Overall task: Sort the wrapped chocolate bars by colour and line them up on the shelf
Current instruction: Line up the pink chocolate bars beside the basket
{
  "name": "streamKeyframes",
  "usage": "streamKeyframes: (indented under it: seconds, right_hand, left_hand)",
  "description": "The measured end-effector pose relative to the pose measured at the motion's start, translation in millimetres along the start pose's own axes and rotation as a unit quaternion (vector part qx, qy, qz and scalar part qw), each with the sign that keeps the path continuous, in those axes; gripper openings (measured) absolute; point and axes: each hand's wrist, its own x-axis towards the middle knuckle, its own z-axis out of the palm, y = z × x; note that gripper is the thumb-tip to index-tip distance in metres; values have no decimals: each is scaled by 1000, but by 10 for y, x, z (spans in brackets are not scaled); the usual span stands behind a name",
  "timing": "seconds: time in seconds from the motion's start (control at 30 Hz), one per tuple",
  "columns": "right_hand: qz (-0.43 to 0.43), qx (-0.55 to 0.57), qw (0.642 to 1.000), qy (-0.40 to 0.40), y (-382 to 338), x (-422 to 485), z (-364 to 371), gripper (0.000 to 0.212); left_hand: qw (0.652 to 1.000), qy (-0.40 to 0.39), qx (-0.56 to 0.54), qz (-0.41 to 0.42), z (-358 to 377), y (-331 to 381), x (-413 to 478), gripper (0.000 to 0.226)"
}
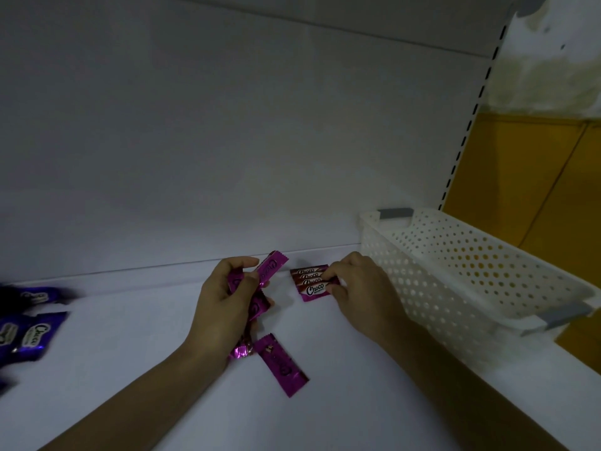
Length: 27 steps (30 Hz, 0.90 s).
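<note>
Lining up the pink row (305, 275) mid-frame, right hand (361, 284) pinching its front bar (316, 291), left hand (224, 299) gripping spare bars (272, 266), probably for adding next.

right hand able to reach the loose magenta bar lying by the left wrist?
Probably yes. The loose magenta bar lies flat on the shelf between the forearms, with nothing covering it. The right hand pinches the lined-up bars near the back and would need to let go first.

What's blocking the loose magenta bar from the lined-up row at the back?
Nothing visible. Bare shelf lies between the loose magenta bar and the row the right hand pinches. The left hand, holding more bars, sits just left of that path; the basket is right.
</note>
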Motion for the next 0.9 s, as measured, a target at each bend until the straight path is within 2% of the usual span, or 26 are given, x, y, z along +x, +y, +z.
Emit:
streamKeyframes:
  seconds: [0.13,0.27,0.33,0.37,0.43,0.5,0.6,0.67,0.73,0.8,0.9]
  right_hand:
    - [5,0,1000,-6,-5,-6,-5,23]
    - [11,89,996,24,-120,-23,-77,14]
    - [25,184,981,-61,-273,-82,-118,14]
    - [26,220,967,-124,-368,-124,-132,22]
    - [-2,224,949,-222,-518,-214,-148,37]
    - [-47,191,946,-259,-586,-270,-177,43]
    - [-76,200,935,-282,-589,-300,-217,30]
    - [-85,210,937,-266,-598,-316,-240,17]
    - [-100,197,951,-215,-577,-308,-242,8]
    - [-97,203,958,-176,-528,-293,-243,8]
    - [-70,238,951,-183,-425,-252,-230,14]
  left_hand:
    - [1000,4,0,0,-2,-3,-3,16]
    - [1000,2,1,0,-9,-9,7,15]
    - [1000,3,0,7,-3,-11,17,14]
    - [1000,5,0,12,0,-12,22,14]
    - [1000,11,-3,23,-3,-16,24,13]
    - [999,12,1,35,-13,-18,22,13]
    - [999,16,4,40,-9,-22,13,14]
    - [998,28,18,44,9,-19,1,15]
    - [998,35,30,50,20,-11,-3,17]
    - [998,33,40,45,13,-5,-19,15]
    - [998,20,30,42,-4,-4,-6,14]
